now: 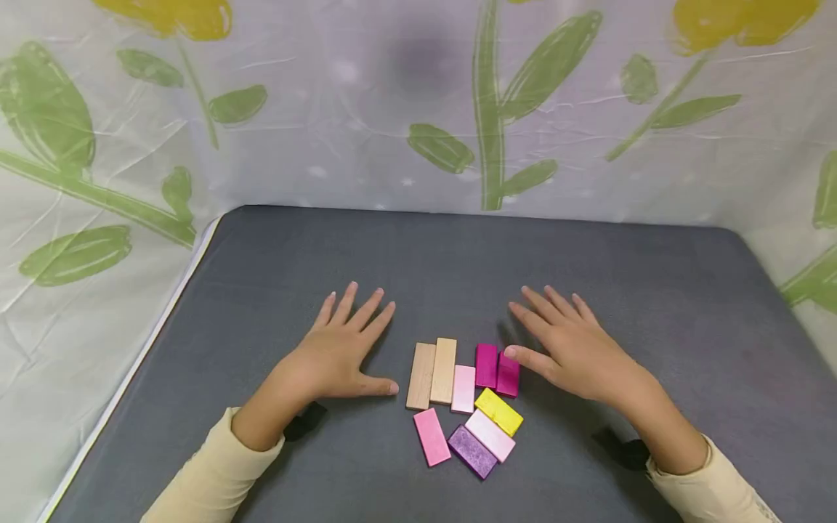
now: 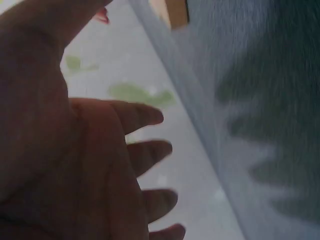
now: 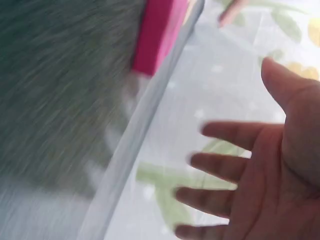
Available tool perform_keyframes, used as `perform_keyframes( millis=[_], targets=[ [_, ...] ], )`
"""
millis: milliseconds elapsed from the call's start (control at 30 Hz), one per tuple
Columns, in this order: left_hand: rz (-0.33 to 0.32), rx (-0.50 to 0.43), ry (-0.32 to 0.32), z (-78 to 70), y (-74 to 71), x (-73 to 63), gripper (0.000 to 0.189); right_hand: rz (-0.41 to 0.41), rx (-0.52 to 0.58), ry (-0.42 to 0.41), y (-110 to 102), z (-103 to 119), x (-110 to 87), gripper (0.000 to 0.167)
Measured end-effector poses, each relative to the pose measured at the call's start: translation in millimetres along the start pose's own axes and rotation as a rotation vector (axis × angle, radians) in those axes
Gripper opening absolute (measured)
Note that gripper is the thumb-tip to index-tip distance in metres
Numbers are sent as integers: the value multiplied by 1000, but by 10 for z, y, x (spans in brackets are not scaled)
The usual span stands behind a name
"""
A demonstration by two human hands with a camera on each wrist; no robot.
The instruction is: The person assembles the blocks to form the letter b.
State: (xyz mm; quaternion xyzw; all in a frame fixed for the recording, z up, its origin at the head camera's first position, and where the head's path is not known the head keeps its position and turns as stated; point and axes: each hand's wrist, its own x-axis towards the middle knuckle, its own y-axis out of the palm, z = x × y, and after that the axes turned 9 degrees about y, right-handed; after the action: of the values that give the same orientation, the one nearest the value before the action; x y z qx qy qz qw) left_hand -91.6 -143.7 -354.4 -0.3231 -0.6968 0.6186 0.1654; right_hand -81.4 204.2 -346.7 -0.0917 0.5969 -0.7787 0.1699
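Head view: flanking yellow rectangular block (image 1: 499,412), left hand (image 1: 335,356) and right hand (image 1: 580,354), spread, gripping nothing, seemingly aloft to avoid contact; beyond it, two magenta rectangular blocks (image 1: 486,365); farther left, two tan wooden rectangular blocks (image 1: 421,376), laid flat, apparently for steadiness.

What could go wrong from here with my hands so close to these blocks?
The right hand overlaps the rightmost magenta rectangular block in the head view, so lowering that hand might knock it. The left hand is beside the leftmost tan rectangular wooden block and could bump it. The yellow rectangular block and purple rectangular block closely flank a pale pink rectangular block, so grabbing one could shift others.
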Motion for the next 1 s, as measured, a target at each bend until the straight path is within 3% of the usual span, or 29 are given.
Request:
perform_keyframes(
  millis=[167, 367, 533, 633, 1000],
  targets=[
    [86, -37, 133, -86, 52, 121, 110, 32, -30, -152, 89, 220, 179, 53],
    [70, -68, 232, -125, 96, 228, 95, 69, -51, -237, 212, 447, 331, 37],
    [45, -100, 261, -136, 98, 247, 95, 91, -43, -300, 291, 560, 386, 28],
    [29, -87, 271, -152, 114, 248, 94, 101, -46, -320, 335, 603, 396, 32],
    [-46, -16, 262, -155, 169, 265, 89, 82, -97, -274, 384, 694, 386, 52]
  ],
)
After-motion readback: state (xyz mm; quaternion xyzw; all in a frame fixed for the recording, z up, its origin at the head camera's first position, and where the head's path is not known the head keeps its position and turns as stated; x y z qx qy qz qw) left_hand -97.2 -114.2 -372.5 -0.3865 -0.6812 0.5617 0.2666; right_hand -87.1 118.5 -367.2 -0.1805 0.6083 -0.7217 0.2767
